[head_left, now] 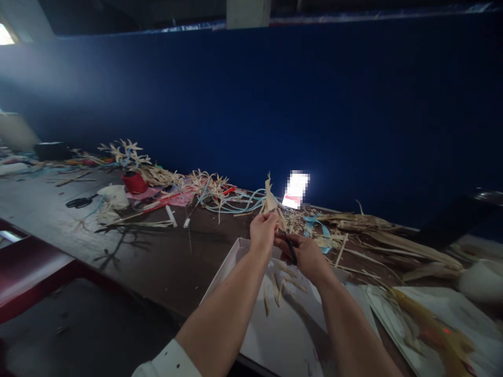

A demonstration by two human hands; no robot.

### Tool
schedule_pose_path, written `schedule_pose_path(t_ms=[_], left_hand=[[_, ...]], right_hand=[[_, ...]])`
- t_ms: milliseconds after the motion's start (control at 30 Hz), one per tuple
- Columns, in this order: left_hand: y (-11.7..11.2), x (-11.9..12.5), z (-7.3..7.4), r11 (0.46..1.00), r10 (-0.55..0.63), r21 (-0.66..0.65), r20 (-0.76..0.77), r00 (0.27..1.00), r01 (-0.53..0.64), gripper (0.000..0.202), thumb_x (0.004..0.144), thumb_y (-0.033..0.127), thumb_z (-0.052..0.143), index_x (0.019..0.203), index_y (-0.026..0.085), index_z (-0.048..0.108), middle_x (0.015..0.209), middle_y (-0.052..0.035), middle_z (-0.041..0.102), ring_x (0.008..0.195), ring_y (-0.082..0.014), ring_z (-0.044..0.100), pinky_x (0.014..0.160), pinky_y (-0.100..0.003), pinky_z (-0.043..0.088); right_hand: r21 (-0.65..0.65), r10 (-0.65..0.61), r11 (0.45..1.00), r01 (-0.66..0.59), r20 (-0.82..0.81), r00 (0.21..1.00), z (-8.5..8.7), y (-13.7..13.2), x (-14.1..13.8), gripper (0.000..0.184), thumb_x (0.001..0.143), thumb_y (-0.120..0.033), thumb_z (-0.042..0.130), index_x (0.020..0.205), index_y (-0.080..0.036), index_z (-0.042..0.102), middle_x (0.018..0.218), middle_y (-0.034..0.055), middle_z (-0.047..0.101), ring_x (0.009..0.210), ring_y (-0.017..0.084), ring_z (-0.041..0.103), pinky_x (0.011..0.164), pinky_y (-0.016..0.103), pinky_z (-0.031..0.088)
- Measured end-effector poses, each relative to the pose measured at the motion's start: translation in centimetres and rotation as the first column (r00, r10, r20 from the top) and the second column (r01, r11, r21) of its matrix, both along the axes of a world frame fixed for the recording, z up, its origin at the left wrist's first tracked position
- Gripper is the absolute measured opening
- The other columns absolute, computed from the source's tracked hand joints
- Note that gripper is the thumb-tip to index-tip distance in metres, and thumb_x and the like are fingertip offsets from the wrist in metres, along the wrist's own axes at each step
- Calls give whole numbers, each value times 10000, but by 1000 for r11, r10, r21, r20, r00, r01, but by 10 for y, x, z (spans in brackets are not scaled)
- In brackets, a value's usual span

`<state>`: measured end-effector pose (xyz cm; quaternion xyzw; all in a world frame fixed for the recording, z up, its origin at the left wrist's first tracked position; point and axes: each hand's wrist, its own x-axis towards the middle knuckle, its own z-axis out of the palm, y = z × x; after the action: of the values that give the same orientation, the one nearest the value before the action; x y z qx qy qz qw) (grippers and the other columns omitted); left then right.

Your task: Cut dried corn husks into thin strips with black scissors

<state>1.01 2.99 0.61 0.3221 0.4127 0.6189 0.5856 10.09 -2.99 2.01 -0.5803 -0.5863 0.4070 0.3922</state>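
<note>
My left hand point(264, 230) pinches a pale dried husk strip point(269, 195) that stands up above the fingers. Just beside it, my right hand point(308, 255) is closed around black-handled scissors point(291, 250); the blades are mostly hidden between the two hands. Both hands are over the far end of a white shallow box point(251, 335). Inside the box lie several small cut husk pieces point(277, 289).
Dried husks point(393, 235) are heaped on the right, near a yellow glue gun point(436, 324) on papers. A bright screen point(296, 189) leans at the blue wall. Leftward on the table are husk flowers point(208, 183), a red thread spool point(134, 182) and other scissors point(81, 200).
</note>
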Motion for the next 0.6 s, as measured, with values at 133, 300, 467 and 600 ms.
schedule_pose_path(t_ms=[133, 300, 467, 600], left_hand=[[0, 0, 1, 1000, -20, 8, 24, 1000, 19, 237, 612, 336, 632, 674, 133, 528, 491, 54, 449, 377, -22, 362, 367, -139, 265], [0, -1, 1, 998, -49, 31, 97, 994, 46, 275, 585, 313, 676, 745, 135, 541, 587, 39, 487, 453, -27, 421, 413, -137, 325], [5, -6, -2, 988, -138, 89, 182, 974, 123, 292, 619, 366, 669, 773, 138, 573, 589, 40, 473, 472, -21, 422, 435, -128, 331], [9, -10, 2, 990, -121, 92, 181, 976, 105, 313, 607, 359, 690, 819, 146, 599, 598, 48, 494, 459, -6, 401, 436, -115, 312]], right_hand=[[-8, -5, 1000, 5, -14, 1000, 0, 0, 1, 400, 673, -450, 627, 905, -128, 678, 446, -23, 512, 394, 89, 421, 392, 204, 318], [4, 6, 1000, -6, -54, 999, -2, 0, 6, 337, 691, -422, 618, 883, -151, 676, 461, -26, 515, 411, 92, 414, 410, 209, 306], [-6, 72, 997, -72, -80, 994, -4, -1, 10, 292, 704, -433, 598, 834, -185, 682, 458, -32, 515, 406, 91, 402, 407, 212, 283], [-24, 88, 996, -91, -79, 993, -7, 0, 10, 313, 701, -432, 604, 861, -172, 675, 469, -31, 531, 408, 90, 419, 407, 207, 291]])
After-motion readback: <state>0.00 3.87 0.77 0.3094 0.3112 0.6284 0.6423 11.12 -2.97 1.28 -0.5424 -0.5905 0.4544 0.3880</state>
